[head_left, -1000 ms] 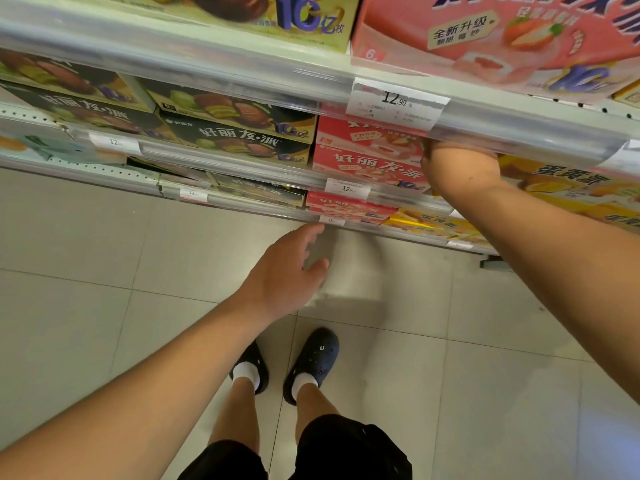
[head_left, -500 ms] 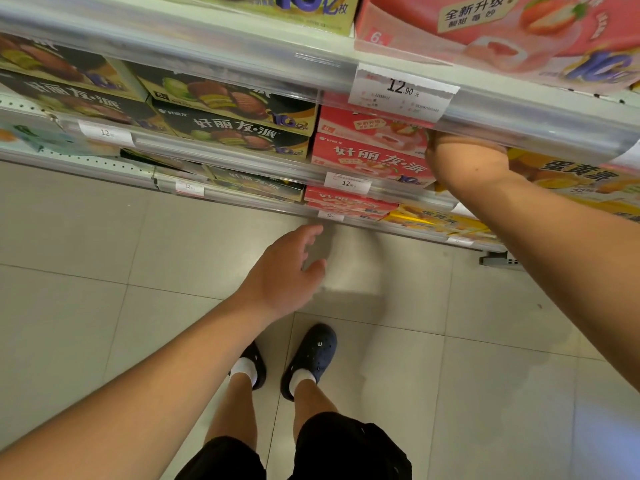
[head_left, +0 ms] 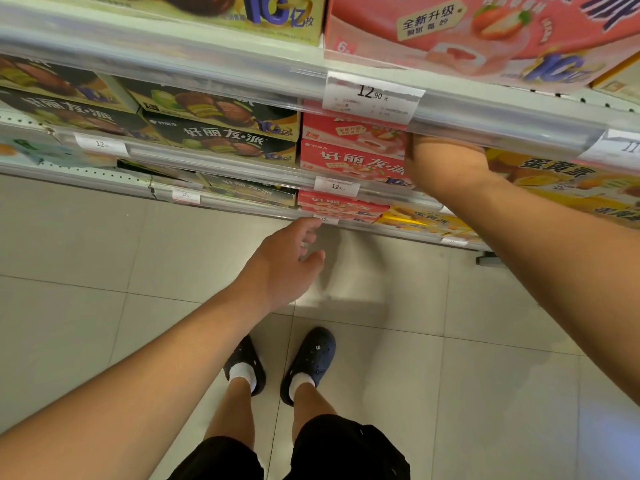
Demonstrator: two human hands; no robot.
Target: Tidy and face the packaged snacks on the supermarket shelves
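Note:
My right hand (head_left: 446, 162) reaches into the second shelf beside the stacked pink strawberry pie boxes (head_left: 349, 154); its fingers are hidden under the upper shelf rail (head_left: 242, 69), so its hold cannot be seen. My left hand (head_left: 284, 265) hovers in front of the low shelves with relaxed fingers, holding nothing. Dark green pie boxes (head_left: 225, 133) sit left of the pink ones, yellow egg-yolk pie boxes (head_left: 561, 181) to the right. A large pink box (head_left: 485, 32) lies on the top shelf.
Price tags (head_left: 372, 98) hang on the clear shelf rails. Lower shelves hold more pink boxes (head_left: 339, 206) and yellow boxes (head_left: 422, 221). Grey tiled floor (head_left: 86, 271) lies below, with my legs and dark clogs (head_left: 308, 362) standing on it.
The view has drifted slightly; my right hand stays tucked under the shelf rail by the pink boxes. My left hand has barely moved.

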